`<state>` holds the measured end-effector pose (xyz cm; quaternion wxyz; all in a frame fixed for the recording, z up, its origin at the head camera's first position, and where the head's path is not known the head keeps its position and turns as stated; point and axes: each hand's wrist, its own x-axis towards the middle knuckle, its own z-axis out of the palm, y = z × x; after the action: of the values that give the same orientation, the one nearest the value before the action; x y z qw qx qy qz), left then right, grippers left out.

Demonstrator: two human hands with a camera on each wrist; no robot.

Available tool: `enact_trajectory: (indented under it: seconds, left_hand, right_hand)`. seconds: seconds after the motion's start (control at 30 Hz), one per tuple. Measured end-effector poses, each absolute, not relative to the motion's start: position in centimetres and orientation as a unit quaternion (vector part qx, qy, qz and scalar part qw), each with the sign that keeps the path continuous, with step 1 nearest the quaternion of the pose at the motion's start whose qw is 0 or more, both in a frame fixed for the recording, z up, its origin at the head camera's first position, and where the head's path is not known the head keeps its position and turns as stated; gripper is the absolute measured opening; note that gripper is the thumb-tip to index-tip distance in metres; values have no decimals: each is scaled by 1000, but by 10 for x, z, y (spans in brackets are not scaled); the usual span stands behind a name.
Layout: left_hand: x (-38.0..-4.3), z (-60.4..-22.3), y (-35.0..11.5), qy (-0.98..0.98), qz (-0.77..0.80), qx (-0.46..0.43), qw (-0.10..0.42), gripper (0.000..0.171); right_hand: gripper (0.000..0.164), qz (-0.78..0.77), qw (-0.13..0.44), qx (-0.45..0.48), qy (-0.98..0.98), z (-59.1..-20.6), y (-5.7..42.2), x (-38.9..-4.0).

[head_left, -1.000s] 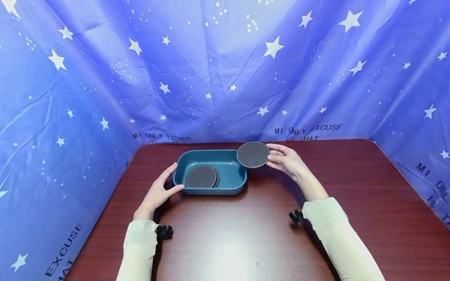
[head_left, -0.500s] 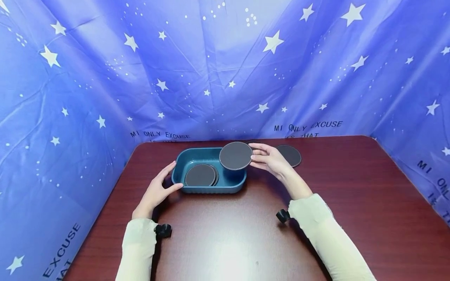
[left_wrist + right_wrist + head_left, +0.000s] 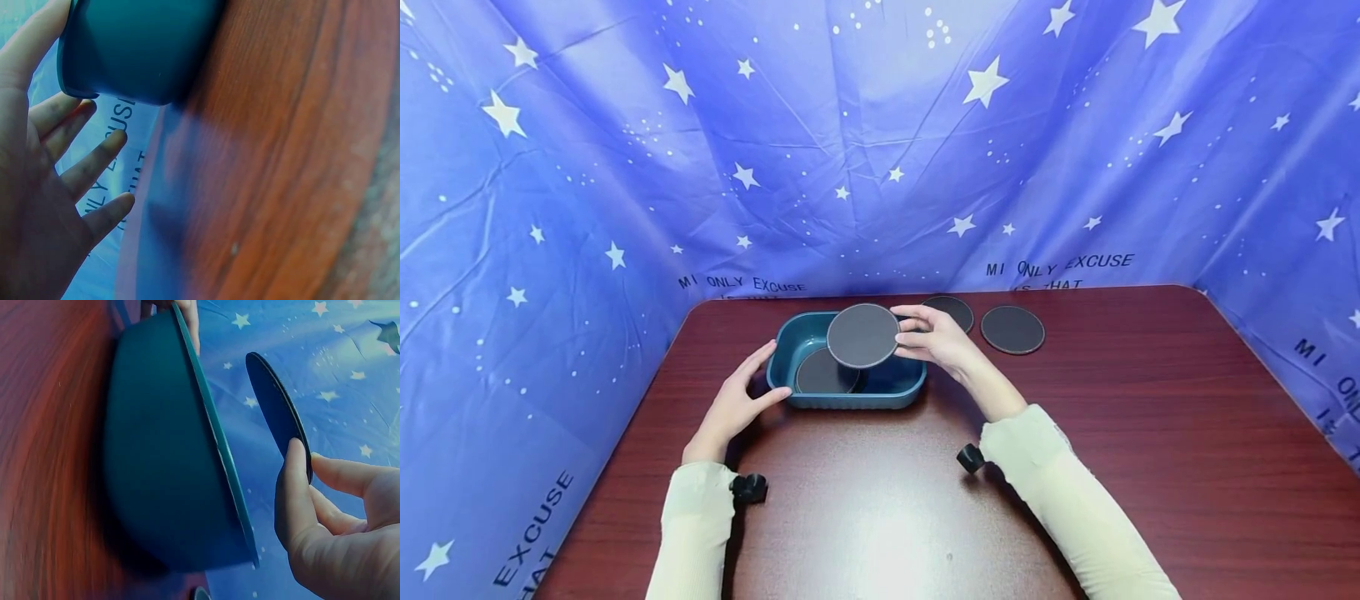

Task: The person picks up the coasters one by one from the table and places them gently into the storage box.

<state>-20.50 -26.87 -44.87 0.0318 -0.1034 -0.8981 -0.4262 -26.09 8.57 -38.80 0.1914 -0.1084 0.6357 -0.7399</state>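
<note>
My right hand [image 3: 942, 343] pinches the edge of a round dark grey coaster [image 3: 862, 335] with a stitched rim. In the head view this coaster hangs over a teal oblong basin [image 3: 853, 401]; the right wrist view shows the coaster [image 3: 275, 400] apart from the rim, thumb and fingers on its two faces. Another coaster [image 3: 820, 377] lies inside the basin at the left, partly hidden behind the held one. At the basin's left end rests my left hand [image 3: 735, 408], thumb at the front rim. The left wrist view shows that hand's fingers [image 3: 94, 165] spread and fairly straight.
Two more coasters lie at the back of the brown wooden table [image 3: 1150, 400]: one [image 3: 1012, 330] in full sight, the other [image 3: 956, 312] partly behind my right hand. A blue curtain [image 3: 880, 150] with white stars stands behind the table and along both sides.
My right hand has carried the coaster leftward, from beside the basin's right end to over its middle. The two coasters at the back have come into sight. My left hand stays at the basin.
</note>
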Motion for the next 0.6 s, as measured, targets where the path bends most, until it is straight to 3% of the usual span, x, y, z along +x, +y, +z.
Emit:
enact_trajectory:
  seconds: [0.6]
  left_hand:
    - [-205,-450,-269,-896,-431,-105,33,79]
  right_hand:
    - [52,-686,229,-77,687,-407,23,-264]
